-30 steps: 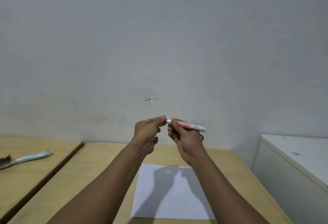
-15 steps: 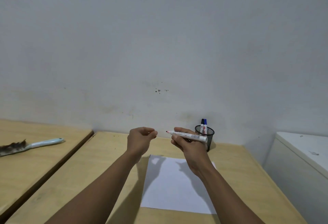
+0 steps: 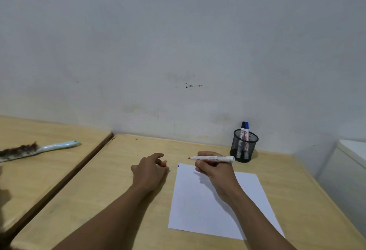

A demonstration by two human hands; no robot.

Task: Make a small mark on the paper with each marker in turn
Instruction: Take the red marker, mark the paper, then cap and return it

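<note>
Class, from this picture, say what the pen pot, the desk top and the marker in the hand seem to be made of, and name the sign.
Pen pot: probably black metal mesh; the markers show through its wall.
Desk top: pale wood or wood-look laminate, matt, with faint grain.
Marker in the right hand: likely smooth white plastic with a printed barrel.

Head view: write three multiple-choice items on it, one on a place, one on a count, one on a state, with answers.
1. Where is the mesh pen cup?
A. on the paper
B. by the wall, beyond the paper
C. on the left table

2. How many markers stand in the cup?
A. two
B. four
C. none

3. The red marker in the right hand is:
A. capped
B. uncapped
C. lying on the desk

Answers: B, it stands near the wall behind the paper; A, one black and one blue top show; B, its red tip is bare.
</note>
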